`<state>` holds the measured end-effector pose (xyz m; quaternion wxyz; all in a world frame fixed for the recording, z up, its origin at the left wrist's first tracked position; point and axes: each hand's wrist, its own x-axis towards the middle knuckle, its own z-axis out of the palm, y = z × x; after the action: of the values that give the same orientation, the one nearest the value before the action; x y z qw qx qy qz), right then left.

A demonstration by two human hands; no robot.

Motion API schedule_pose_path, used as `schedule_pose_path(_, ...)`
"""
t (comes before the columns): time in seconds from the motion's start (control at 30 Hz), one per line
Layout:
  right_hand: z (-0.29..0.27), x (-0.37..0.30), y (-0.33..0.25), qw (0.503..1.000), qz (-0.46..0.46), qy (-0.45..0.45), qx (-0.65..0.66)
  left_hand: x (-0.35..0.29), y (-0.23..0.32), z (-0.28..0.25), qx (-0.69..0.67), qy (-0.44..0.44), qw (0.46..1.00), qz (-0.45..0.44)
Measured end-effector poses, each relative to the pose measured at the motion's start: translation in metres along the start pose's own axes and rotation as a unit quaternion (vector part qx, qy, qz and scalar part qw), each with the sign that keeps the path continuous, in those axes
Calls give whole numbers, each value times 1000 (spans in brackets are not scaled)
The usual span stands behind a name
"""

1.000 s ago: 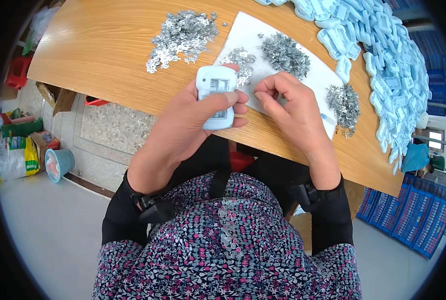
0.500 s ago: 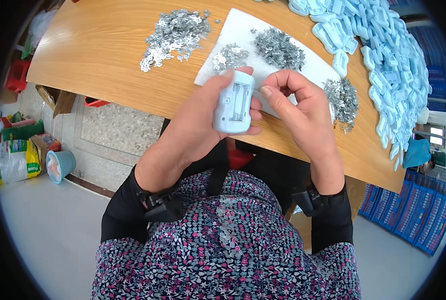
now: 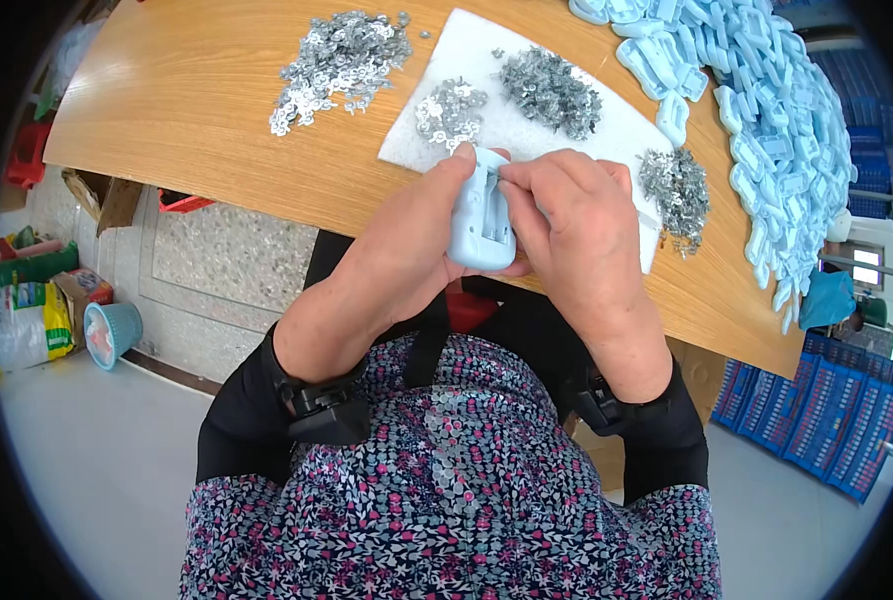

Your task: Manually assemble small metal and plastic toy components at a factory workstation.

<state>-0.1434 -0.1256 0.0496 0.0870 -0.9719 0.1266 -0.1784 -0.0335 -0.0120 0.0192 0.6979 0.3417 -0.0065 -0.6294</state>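
Note:
My left hand (image 3: 421, 225) is wrapped round a light blue plastic casing (image 3: 476, 245) with a long battery recess facing up. The thumb presses on its upper left edge. My right hand (image 3: 576, 215) bends over the casing's right side, its fingers pinched together at the upper end of the recess. Whatever the pinch holds is too small and too covered to make out. Just beyond the hands lies a white foam sheet (image 3: 456, 40) with a pile of flat metal pieces (image 3: 450, 110) and a darker pile of small metal parts (image 3: 551, 92).
On the wooden table (image 3: 186, 90) lie more flat metal pieces (image 3: 341, 65) to the left and another metal pile (image 3: 676, 195) to the right. Many blue casings (image 3: 786, 150) are heaped along the right side. Blue crates (image 3: 816, 410) and a small bin (image 3: 112, 333) stand on the floor.
My right hand has moved in from beside the casing, and its fingertips now reach the recess. The casing has tilted and shifted slightly right in my left hand.

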Motion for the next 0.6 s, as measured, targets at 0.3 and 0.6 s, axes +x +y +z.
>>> schedule_pose_path(0.3, 0, -8, 12, 925, 252, -47, 280, 2, -5, -14, 62, -79, 995, 11)
schedule_pose_path(0.6, 0, -17, 27, 841, 316, -120, 423, 5, -12, -23, 350, -34, 925, 145)
